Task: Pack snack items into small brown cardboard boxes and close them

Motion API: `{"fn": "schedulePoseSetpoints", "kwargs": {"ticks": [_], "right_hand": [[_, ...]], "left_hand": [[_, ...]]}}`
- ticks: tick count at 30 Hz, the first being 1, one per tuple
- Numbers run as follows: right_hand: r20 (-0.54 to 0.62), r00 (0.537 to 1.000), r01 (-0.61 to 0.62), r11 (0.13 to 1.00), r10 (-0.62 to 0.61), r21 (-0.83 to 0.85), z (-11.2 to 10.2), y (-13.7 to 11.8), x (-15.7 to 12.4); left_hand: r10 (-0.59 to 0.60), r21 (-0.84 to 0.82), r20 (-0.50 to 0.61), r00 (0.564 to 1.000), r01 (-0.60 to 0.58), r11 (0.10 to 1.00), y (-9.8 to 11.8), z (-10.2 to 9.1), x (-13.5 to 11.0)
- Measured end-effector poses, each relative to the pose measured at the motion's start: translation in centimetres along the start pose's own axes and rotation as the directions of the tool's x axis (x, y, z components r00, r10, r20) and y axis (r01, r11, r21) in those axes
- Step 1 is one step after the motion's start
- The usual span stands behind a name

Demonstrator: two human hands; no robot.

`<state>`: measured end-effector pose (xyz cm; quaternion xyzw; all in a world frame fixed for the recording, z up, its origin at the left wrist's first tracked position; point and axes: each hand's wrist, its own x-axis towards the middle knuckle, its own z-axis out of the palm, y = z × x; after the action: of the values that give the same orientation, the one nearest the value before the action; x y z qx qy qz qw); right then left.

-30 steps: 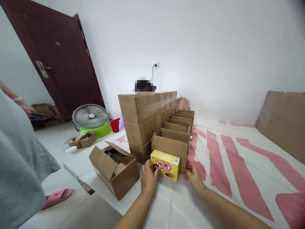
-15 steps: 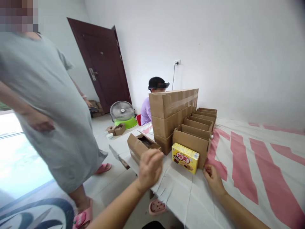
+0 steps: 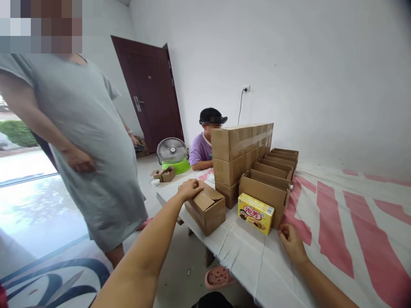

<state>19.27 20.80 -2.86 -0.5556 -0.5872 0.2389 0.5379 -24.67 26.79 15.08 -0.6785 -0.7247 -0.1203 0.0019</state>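
Note:
A brown cardboard box (image 3: 210,216) sits at the near left part of the table, its top flaps folded down with a slit along one edge. My left hand (image 3: 190,189) lies on its far left top edge, fingers bent over the flap. My right hand (image 3: 291,244) rests on the cloth with thumb and fingertips pinched together; what they hold, if anything, is too small to make out. Just left of it stands a yellow snack box (image 3: 256,214) with red lettering, leaning near the front of an upright, open-topped carton (image 3: 263,190).
Sealed cartons (image 3: 229,145) form a stacked wall mid-table, with several open cartons (image 3: 282,160) in a row beside it. Behind the stack sits a person in purple (image 3: 201,152). Another person in a grey dress (image 3: 96,141) stands left. A fan (image 3: 173,152) stands on the floor.
My left hand has moved up and left onto the cardboard box. The box's raised flap now lies down. The knife at the table's left edge no longer shows. My right hand stays pinched by the cartons.

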Motion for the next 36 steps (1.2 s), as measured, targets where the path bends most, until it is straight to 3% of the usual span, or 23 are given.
{"fn": "schedulePoseSetpoints", "kwargs": {"ticks": [6, 12, 21, 24, 26, 27, 28, 30, 32, 33, 34, 36], "right_hand": [[0.001, 1.0, 0.02, 1.0, -0.02, -0.021, 0.2, 0.7, 0.2], [-0.001, 1.0, 0.028, 0.999, -0.028, -0.036, 0.2, 0.5, 0.1], [0.028, 1.0, 0.015, 0.997, -0.013, -0.071, -1.4, -2.4, -0.8], [0.072, 0.997, 0.035, 0.997, -0.03, -0.066, -3.4, -4.8, -3.6], [0.109, 0.986, 0.133, 0.988, -0.124, -0.082, -5.2, -7.5, -6.4], [0.133, 0.96, 0.261, 0.958, -0.245, -0.121, -6.2, -9.1, -7.9], [0.168, 0.905, 0.416, 0.896, -0.39, -0.157, -7.1, -10.8, -9.4], [0.298, 0.728, 0.68, 0.705, -0.617, -0.202, -8.7, -13.9, -12.1], [0.465, 0.559, 0.826, 0.507, -0.686, -0.246, -9.8, -16.1, -13.7], [0.524, 0.531, 0.846, 0.445, -0.665, -0.293, -10.3, -16.7, -14.1], [0.553, 0.551, 0.835, 0.413, -0.625, -0.364, -10.7, -16.8, -14.3], [0.529, 0.669, 0.741, 0.41, -0.523, -0.532, -11.6, -16.2, -14.2]], "left_hand": [[-0.043, 0.077, 0.16, 0.986, 0.031, 0.997, -0.4, 0.6, 1.2], [-0.042, 0.09, 0.236, 0.971, 0.021, 0.996, 0.4, 0.3, -0.1], [0.038, 0.02, 0.231, 0.972, -0.044, 0.999, 5.2, -0.3, -5.6], [0.093, -0.003, 0.231, 0.969, -0.095, 0.995, 7.6, -0.5, -8.1], [0.131, -0.017, 0.226, 0.965, -0.131, 0.991, 9.8, -0.4, -10.0], [0.15, -0.025, 0.223, 0.963, -0.148, 0.989, 11.1, -0.3, -11.0], [0.166, -0.034, 0.221, 0.961, -0.163, 0.986, 12.6, -0.1, -12.1], [0.21, -0.069, 0.214, 0.954, -0.2, 0.977, 15.9, 0.4, -14.2], [0.284, -0.171, 0.201, 0.937, -0.252, 0.952, 19.3, 0.9, -16.4], [0.32, -0.226, 0.185, 0.929, -0.277, 0.934, 20.8, 1.1, -17.3], [0.343, -0.273, 0.168, 0.924, -0.29, 0.917, 22.2, 1.2, -18.2], [0.369, -0.35, 0.15, 0.917, -0.299, 0.888, 24.2, 1.5, -19.4]]}}
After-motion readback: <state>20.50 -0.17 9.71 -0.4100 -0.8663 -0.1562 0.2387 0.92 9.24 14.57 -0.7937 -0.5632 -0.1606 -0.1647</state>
